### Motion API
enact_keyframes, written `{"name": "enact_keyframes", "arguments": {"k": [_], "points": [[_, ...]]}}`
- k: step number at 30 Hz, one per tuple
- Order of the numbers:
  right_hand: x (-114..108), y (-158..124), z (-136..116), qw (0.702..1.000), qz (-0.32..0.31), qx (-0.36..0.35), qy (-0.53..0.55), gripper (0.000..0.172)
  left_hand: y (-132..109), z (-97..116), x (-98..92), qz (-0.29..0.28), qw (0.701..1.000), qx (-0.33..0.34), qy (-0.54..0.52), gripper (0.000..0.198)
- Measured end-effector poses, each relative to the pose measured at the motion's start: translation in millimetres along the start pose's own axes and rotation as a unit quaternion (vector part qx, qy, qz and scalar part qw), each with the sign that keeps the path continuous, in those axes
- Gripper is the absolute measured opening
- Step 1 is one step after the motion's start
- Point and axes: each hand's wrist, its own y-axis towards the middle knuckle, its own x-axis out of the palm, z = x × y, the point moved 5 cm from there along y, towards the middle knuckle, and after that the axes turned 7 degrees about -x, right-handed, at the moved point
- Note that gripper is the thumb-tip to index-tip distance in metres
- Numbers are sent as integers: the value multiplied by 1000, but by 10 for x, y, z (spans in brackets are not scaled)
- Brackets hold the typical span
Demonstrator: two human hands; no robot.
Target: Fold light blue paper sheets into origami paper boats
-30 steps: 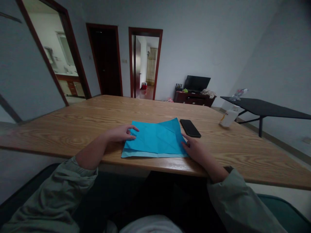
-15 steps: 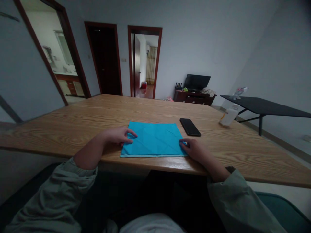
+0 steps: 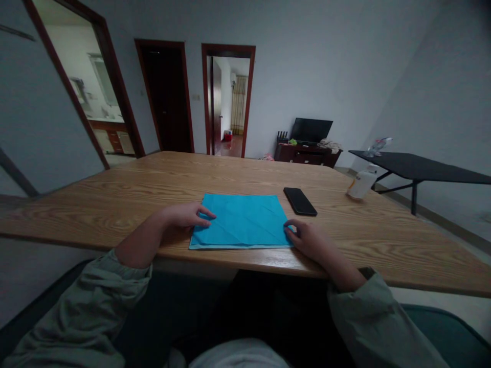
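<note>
A bright blue cloth (image 3: 245,220), folded into a flat rectangle with faint creases, lies near the front edge of the wooden table (image 3: 169,176). A paler layer shows along its near edge. My left hand (image 3: 187,214) rests at the cloth's left side, thumb and forefinger apart with their tips on it. At the opposite side, my right hand (image 3: 305,236) touches the right edge with curved fingers, the thumb and forefinger spaced apart. Neither hand grips the cloth.
A black phone (image 3: 300,201) lies just beyond my right hand. Farther right stands a white bottle or carton (image 3: 362,184), blurred. Behind it is a black folding table (image 3: 425,167) with a clear plastic item (image 3: 379,146) on top.
The view has tilted up very slightly. Both hands stay at the cloth's sides, almost unmoved, and the cloth lies in the same place.
</note>
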Motion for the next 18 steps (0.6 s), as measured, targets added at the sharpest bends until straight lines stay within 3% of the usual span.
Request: {"name": "enact_keyframes", "arguments": {"k": [3,6,9,11,14,16,18], "points": [[-18,-18,-27,1000,-3,14,-4,33,-41,93,-97,31,997,-7,74,58],[-40,-26,-56,1000,-5,18,-9,32,-37,347,-258,86,985,-7,150,49],[-57,-39,-75,1000,7,6,-15,31,130,694,-412,148,975,31,162,53],[-58,-50,-73,1000,18,-4,-19,31,361,858,-444,155,973,66,157,55],[-60,-62,-71,998,42,-31,-25,32,781,878,-424,174,967,72,170,55],[-77,-68,-97,994,72,-66,-39,31,1000,803,-382,192,968,82,139,60],[-100,-79,-159,987,102,-107,-67,29,1142,700,-300,175,976,78,106,66]]}}
